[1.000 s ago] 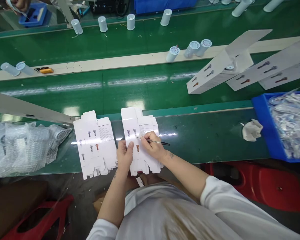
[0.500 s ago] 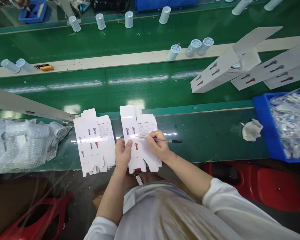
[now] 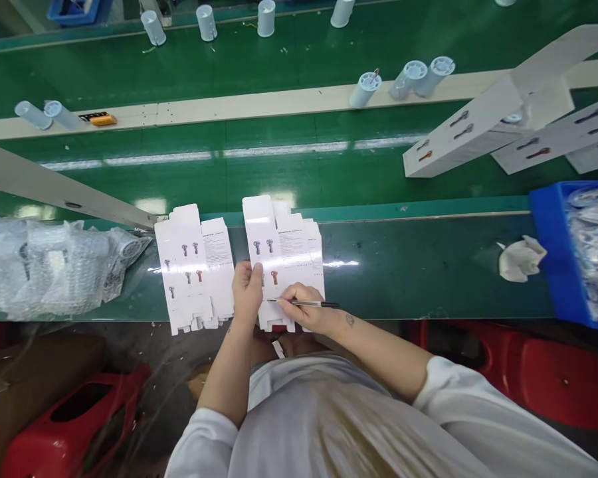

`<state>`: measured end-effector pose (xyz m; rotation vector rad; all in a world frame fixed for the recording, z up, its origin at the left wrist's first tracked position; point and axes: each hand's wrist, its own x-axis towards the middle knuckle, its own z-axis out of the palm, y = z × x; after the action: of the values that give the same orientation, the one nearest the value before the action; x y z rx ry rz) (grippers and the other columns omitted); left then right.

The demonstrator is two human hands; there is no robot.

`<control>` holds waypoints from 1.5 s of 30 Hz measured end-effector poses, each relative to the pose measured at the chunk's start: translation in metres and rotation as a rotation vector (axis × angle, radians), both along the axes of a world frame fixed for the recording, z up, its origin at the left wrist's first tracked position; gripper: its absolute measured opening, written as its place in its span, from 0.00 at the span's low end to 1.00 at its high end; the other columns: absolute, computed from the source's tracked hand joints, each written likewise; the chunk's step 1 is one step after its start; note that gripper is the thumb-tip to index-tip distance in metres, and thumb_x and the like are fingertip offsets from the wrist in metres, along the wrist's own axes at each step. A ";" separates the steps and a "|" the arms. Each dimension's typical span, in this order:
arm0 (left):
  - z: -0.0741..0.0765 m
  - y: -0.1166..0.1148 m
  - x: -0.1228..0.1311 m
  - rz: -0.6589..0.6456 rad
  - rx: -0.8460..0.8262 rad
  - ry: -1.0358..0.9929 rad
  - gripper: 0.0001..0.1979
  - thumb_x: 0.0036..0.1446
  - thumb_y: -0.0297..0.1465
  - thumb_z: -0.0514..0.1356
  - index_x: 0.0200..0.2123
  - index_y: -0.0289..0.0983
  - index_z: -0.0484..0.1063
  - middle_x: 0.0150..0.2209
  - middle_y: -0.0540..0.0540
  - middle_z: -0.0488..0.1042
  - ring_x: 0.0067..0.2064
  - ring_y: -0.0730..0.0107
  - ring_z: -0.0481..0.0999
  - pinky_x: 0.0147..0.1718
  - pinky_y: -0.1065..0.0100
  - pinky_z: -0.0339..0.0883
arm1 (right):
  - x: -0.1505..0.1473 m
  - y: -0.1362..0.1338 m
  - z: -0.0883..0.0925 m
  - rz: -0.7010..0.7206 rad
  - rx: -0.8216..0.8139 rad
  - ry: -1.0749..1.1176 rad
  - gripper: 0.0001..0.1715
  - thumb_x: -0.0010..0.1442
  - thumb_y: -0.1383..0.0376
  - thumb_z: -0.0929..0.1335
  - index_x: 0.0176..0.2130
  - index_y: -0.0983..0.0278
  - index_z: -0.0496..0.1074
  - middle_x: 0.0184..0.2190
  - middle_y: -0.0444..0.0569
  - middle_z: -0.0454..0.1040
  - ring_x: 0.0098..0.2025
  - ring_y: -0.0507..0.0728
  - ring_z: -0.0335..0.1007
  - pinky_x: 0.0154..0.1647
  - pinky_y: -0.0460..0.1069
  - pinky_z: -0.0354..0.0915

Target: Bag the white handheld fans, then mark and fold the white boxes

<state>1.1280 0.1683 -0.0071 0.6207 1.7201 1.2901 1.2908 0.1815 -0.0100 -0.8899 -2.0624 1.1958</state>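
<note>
My left hand (image 3: 248,290) grips the left edge of a stack of flat, unfolded white cartons (image 3: 292,247), thumb on top. Small fan-like pictures and lines of text are printed on the top carton. A pen (image 3: 311,304) with a dark end is pinched in my right hand (image 3: 301,307), its tip at the lower part of the carton below the orange picture. To the left lies a second stack of flat cartons (image 3: 194,265) with the same print, and neither hand touches it.
Bubble-wrapped items (image 3: 54,269) lie at the left. At the right are a crumpled white tissue (image 3: 521,259) and a blue bin (image 3: 553,252) of bagged parts. Standing white boxes (image 3: 463,133) and light-blue cylinders (image 3: 365,90) occupy the green line beyond. Red stools (image 3: 561,382) stand below.
My right hand has moved the pen down the carton, from beside the printed pictures to below them. My left hand keeps its grip. The whole view has shifted slightly.
</note>
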 end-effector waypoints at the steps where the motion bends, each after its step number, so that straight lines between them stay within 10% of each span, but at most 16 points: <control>1: -0.001 0.000 0.000 -0.004 0.003 -0.006 0.14 0.56 0.43 0.61 0.31 0.39 0.62 0.23 0.56 0.61 0.24 0.76 0.62 0.24 0.74 0.58 | 0.000 0.000 0.001 0.007 0.002 -0.021 0.10 0.65 0.58 0.64 0.33 0.60 0.64 0.22 0.41 0.69 0.21 0.51 0.65 0.22 0.46 0.61; 11: 0.026 -0.009 -0.028 0.062 -0.027 -0.009 0.13 0.53 0.42 0.63 0.31 0.38 0.67 0.26 0.52 0.70 0.27 0.73 0.69 0.28 0.72 0.64 | 0.012 0.009 0.019 -0.371 -0.161 0.307 0.10 0.66 0.57 0.63 0.36 0.59 0.62 0.24 0.41 0.69 0.23 0.51 0.66 0.25 0.48 0.66; 18: 0.042 -0.031 -0.126 0.164 -0.275 0.841 0.22 0.48 0.44 0.64 0.41 0.35 0.71 0.36 0.40 0.73 0.39 0.56 0.71 0.40 0.57 0.65 | 0.017 0.029 0.009 -0.265 0.241 0.007 0.09 0.68 0.61 0.61 0.42 0.60 0.68 0.36 0.50 0.77 0.39 0.57 0.75 0.41 0.54 0.71; 21: 0.038 -0.016 -0.092 0.003 -0.227 0.871 0.24 0.53 0.46 0.61 0.47 0.34 0.70 0.43 0.36 0.73 0.43 0.53 0.72 0.41 0.57 0.64 | 0.015 0.030 0.003 -0.231 0.326 0.003 0.08 0.68 0.64 0.60 0.42 0.60 0.68 0.35 0.50 0.76 0.38 0.56 0.74 0.40 0.53 0.72; 26: 0.012 0.008 -0.011 -0.450 -0.330 0.510 0.18 0.53 0.45 0.62 0.41 0.38 0.70 0.27 0.49 0.71 0.30 0.63 0.72 0.30 0.66 0.61 | 0.013 0.034 0.013 -0.244 0.366 0.031 0.11 0.67 0.63 0.61 0.45 0.62 0.69 0.36 0.52 0.73 0.39 0.57 0.71 0.38 0.53 0.70; 33: 0.005 -0.004 0.003 -0.341 -0.246 0.706 0.13 0.56 0.41 0.61 0.39 0.37 0.70 0.29 0.48 0.71 0.35 0.61 0.73 0.33 0.65 0.63 | 0.002 0.040 0.005 -0.429 0.079 0.040 0.07 0.62 0.61 0.65 0.34 0.61 0.63 0.21 0.41 0.66 0.21 0.51 0.63 0.23 0.48 0.62; 45: 0.009 -0.005 0.011 -0.359 -0.251 0.847 0.13 0.56 0.40 0.63 0.37 0.37 0.70 0.33 0.45 0.72 0.35 0.59 0.73 0.31 0.65 0.62 | 0.000 0.041 -0.003 -0.473 0.103 0.011 0.10 0.62 0.60 0.65 0.31 0.60 0.61 0.22 0.41 0.66 0.23 0.51 0.63 0.26 0.48 0.62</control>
<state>1.1392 0.1636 0.0016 1.3781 2.2383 0.5524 1.2912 0.2228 -0.0131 -1.2291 -1.7492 0.8296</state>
